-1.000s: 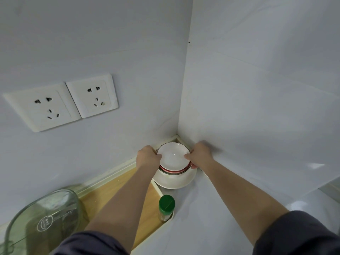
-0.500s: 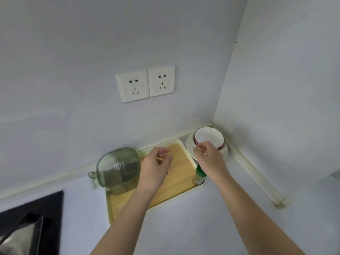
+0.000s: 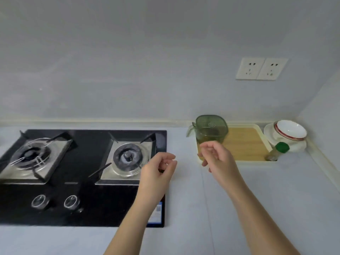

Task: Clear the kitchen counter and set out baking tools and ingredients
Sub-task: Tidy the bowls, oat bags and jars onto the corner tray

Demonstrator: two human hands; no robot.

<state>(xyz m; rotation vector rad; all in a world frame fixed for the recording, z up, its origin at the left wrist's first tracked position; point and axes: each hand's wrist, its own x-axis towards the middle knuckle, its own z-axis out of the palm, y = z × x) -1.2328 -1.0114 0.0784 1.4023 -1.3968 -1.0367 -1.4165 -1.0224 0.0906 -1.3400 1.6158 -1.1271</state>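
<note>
Glossy black glass hob [image 3: 117, 203], wood-look tray [image 3: 244, 142], translucent green plastic container [image 3: 211, 127]

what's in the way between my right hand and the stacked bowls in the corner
Mainly the green-capped bottle, at the near right corner of the tray, just in front of the bowls. The green container stands beyond the right hand at the tray's left end, off the line. Otherwise only bare tray.

Glossy black across the gas hob [image 3: 82, 199], silver-grey on its burner plates [image 3: 60, 153], blue on the corner sticker [image 3: 159, 217]. Translucent green for the lidded container [image 3: 211, 128]. Cream rim and pale wood grain on the tray [image 3: 246, 144]. White bowl [image 3: 290, 130] banded red under the rim; white plate [image 3: 267, 133]; green-capped shaker bottle [image 3: 277, 150]. White sockets [image 3: 261, 69], pale grey wall [image 3: 128, 70].
</note>
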